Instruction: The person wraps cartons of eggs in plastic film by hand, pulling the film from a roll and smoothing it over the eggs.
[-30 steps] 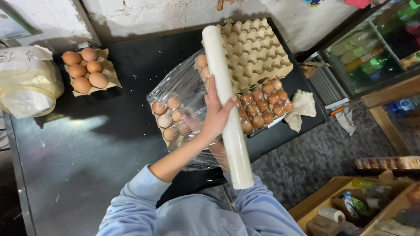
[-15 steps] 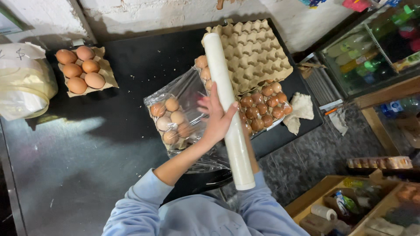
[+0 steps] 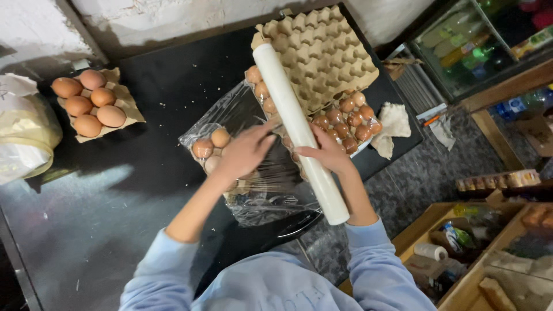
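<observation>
My left hand [image 3: 245,151] lies palm down on a small carton piece of brown eggs [image 3: 212,148] that is covered in clear cling film [image 3: 262,190], its fingers reaching toward the roll. My right hand [image 3: 324,153] grips the long white roll of cling film [image 3: 299,132], which lies slanted across the black counter [image 3: 167,80] above the wrapped eggs. The film stretches from the roll over the eggs.
A stack of empty cardboard egg trays [image 3: 322,52] sits behind the roll, over a tray of small brown eggs [image 3: 354,118]. A carton piece with several eggs [image 3: 92,103] lies far left, beside a plastic bag [image 3: 23,138]. A crumpled cloth [image 3: 393,125] rests right. Crates stand lower right.
My left hand has dropped from the roll's side onto the wrapped eggs. My right hand has come into view gripping the roll. The roll has stayed at much the same slant.
</observation>
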